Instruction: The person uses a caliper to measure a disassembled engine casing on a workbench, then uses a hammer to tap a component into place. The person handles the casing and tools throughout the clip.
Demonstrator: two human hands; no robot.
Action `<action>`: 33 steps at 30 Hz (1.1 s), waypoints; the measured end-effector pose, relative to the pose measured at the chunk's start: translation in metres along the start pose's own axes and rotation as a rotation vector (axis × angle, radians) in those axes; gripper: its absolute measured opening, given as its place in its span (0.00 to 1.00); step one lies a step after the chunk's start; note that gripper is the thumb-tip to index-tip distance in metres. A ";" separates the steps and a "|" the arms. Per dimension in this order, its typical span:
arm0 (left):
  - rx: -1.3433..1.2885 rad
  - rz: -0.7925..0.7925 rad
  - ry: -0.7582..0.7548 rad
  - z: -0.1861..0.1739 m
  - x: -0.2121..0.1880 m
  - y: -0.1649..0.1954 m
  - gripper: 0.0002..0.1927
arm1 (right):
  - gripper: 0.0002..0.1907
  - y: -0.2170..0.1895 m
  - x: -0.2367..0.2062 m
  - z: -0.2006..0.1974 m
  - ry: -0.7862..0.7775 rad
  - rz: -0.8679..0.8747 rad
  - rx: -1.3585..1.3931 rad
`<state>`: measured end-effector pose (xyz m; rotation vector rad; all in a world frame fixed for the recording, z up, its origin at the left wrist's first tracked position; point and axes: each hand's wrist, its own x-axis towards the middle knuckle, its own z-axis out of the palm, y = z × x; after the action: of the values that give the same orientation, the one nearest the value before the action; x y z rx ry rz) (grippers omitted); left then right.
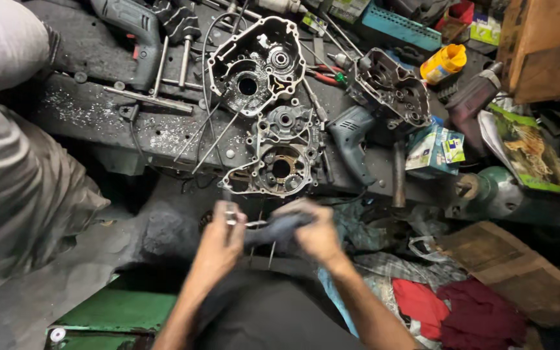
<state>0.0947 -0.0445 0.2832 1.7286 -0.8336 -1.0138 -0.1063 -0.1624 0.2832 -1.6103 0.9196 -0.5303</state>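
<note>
While gripped, smooth metal part [230,214], soft rag [279,228]

blurred hands [273,236], cloth-hidden metal part [254,224]

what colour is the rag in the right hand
Dark blue-grey; the rag is bunched in the right hand, blurred by motion, seen in the head view.

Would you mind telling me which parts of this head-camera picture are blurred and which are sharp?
Head view: both hands, left and right, and the dark cloth between them are motion-blurred; the engine casings on the bench are sharp; the edges bend, wide-angle; the bottom is dim.
</note>
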 end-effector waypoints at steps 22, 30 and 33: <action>-0.268 -0.240 -0.159 -0.054 0.012 -0.090 0.09 | 0.15 -0.022 0.120 -0.018 -0.142 0.033 -1.325; -0.107 0.209 -0.343 -0.092 0.064 -0.044 0.26 | 0.20 0.011 0.105 -0.140 0.563 -0.049 -0.968; 0.037 0.305 -0.290 -0.063 0.119 -0.022 0.28 | 0.23 0.064 0.104 -0.146 0.623 0.044 -1.025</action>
<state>0.2045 -0.1162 0.2451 1.4455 -1.2656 -1.0563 -0.1736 -0.3361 0.2441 -2.3648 1.8917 -0.5759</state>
